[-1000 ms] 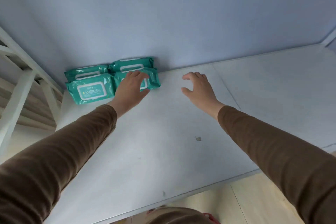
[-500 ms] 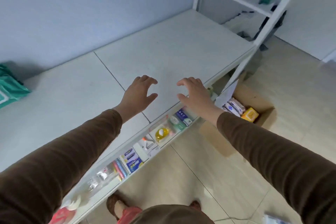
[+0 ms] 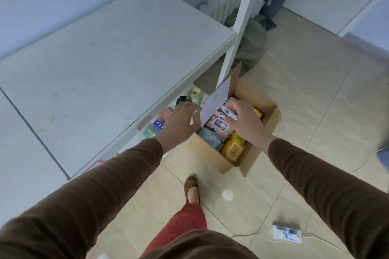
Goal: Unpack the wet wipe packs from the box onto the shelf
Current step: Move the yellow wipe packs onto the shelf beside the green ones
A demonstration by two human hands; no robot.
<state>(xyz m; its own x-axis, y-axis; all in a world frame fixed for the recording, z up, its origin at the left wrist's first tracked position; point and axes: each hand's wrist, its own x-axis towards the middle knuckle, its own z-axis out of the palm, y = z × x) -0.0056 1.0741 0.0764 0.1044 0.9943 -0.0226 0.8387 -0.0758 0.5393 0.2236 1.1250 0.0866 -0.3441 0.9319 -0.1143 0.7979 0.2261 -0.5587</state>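
Note:
An open cardboard box (image 3: 213,160) stands on the floor by the shelf's corner. It holds several wet wipe packs: a white-and-pink pack (image 3: 219,125), a yellow pack (image 3: 233,147) and a blue pack (image 3: 209,137). My right hand (image 3: 247,121) is inside the box, fingers spread on top of a white pack, with no grip to be seen. My left hand (image 3: 182,119) is open at the box's left edge, fingertips by the raised pale flap (image 3: 216,101). The top shelf board (image 3: 105,59) lies bare to the left.
Small packaged goods (image 3: 166,112) line the lower shelf under the board. A white shelf post (image 3: 242,25) rises just behind the box. A loose blue-and-white pack (image 3: 286,233) lies on the tiled floor at the lower right. My foot (image 3: 191,189) is in front of the box.
My view swung from the green packs on the shelf to the floor box. Both hands left the shelf board and came down to the box; the right one now touches the packs.

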